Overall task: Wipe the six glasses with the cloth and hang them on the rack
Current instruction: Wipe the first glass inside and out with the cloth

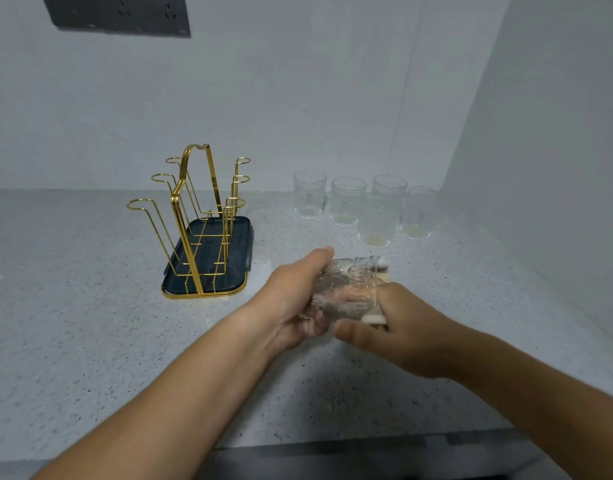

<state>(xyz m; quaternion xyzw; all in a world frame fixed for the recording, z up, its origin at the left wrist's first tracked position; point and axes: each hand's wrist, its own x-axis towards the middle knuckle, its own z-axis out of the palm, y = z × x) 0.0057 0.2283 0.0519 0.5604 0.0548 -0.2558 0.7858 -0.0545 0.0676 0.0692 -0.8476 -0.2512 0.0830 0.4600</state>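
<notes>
My left hand [291,299] grips a clear patterned glass [346,289] held on its side above the counter, its mouth turned right. My right hand [398,327] holds a pale cloth [376,319] at the glass's mouth; some fingers and cloth show inside through the glass. Several more clear glasses stand upright at the back right, among them one on the left [309,194], one in front [377,223] and one at the far right [419,213]. The gold wire rack [194,216] on its dark tray [241,244] stands to the left with no glass on its hooks.
The speckled grey counter [90,341] ends in a front edge near the bottom of the view. White walls close in behind and on the right. A dark socket panel [118,13] is mounted on the back wall at the upper left.
</notes>
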